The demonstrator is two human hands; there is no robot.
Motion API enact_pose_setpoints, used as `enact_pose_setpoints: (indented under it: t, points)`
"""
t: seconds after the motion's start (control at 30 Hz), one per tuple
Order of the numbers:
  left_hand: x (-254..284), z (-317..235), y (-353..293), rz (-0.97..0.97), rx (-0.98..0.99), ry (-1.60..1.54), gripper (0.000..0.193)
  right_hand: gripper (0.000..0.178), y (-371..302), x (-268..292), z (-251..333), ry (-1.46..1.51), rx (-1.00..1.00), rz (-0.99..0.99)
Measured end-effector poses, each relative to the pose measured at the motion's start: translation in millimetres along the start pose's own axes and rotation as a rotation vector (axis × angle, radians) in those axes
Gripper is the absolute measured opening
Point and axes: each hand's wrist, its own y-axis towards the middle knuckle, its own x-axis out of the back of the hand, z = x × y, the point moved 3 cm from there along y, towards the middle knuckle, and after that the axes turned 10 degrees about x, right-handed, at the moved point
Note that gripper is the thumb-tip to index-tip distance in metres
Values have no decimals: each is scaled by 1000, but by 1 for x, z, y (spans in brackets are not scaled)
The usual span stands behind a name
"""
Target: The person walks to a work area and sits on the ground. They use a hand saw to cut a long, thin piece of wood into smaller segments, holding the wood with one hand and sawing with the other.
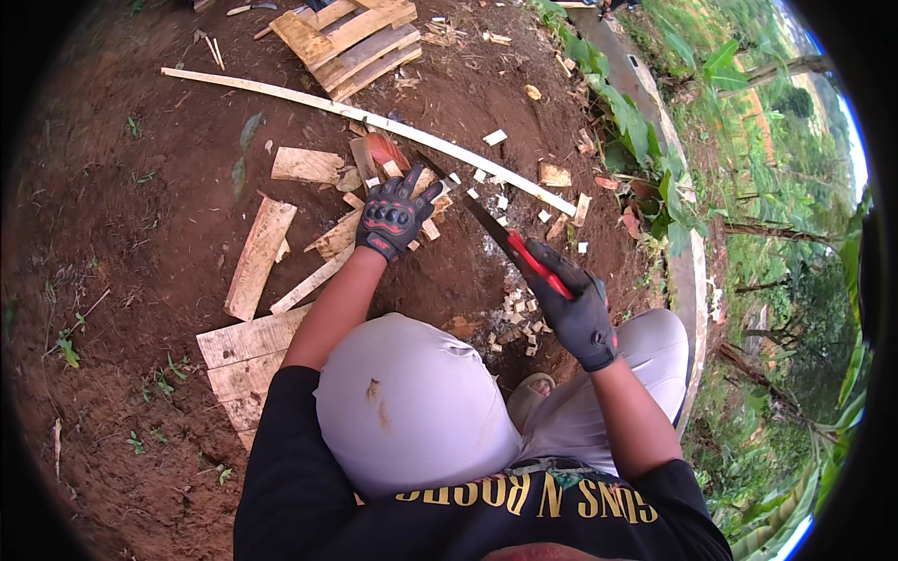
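My left hand, in a black glove with red trim, rests palm down over a small pile of cut wood, its fingers spread. A short piece of wood shows between its forefinger and thumb; whether the hand bears on it I cannot tell. In my right hand, also gloved, is the red handle of a hand saw. Its long, narrow dark blade slants up and left, past the left thumb. The teeth are too small to make out. Small cut wood blocks lie below the blade.
A long thin wooden strip crosses the soil beyond my hands. Stacked boards stand farther off. Loose planks and wide boards lie to the left. A concrete edge and green plants run along the right.
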Motion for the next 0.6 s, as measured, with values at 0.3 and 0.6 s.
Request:
enact_pose_setpoints:
  t: [0.3, 0.6]
  points:
    - [5, 15, -5, -92, 2, 23, 48, 44, -22, 46, 35, 57, -105, 48]
    - [10, -1, 3, 22, 39, 10, 51, 48, 15, -21, -28, 52, -100, -56]
